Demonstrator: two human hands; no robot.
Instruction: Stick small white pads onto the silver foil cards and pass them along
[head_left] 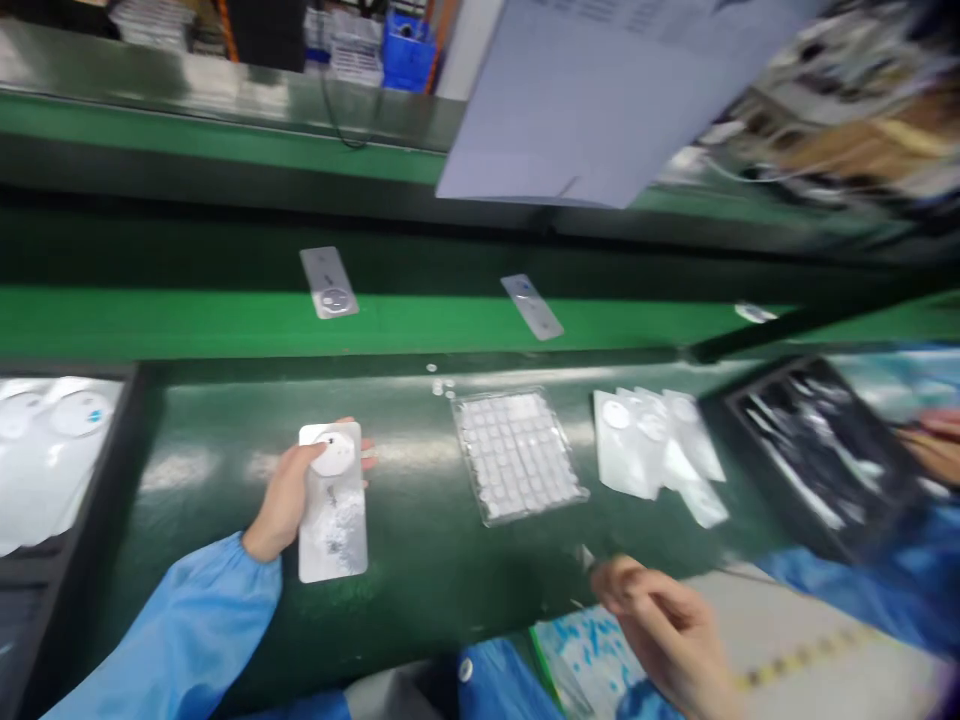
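My left hand [281, 500] is closed on a white phone back cover [334, 520], thumb on the round camera area near its top and fingers behind it. The cover is upright over the green bench, its lower half glossy with reflections. My right hand [656, 615] is blurred at the lower right, with fingers pinched together. A small pale tip [585, 557] sticks out from these fingers; the rest of what they hold is hidden. Between the hands lies a clear plastic tray [521, 455] with rows of small white pieces. A few small round bits [439, 386] lie beside its far left corner.
Several white covers [652, 440] overlap right of the tray. A black tray [832, 450] stands farther right, near another person's blue sleeve [892, 580]. More covers fill a dark tray [56, 450] at left. A paper sheet [577, 110] hangs above the green ledge [427, 325].
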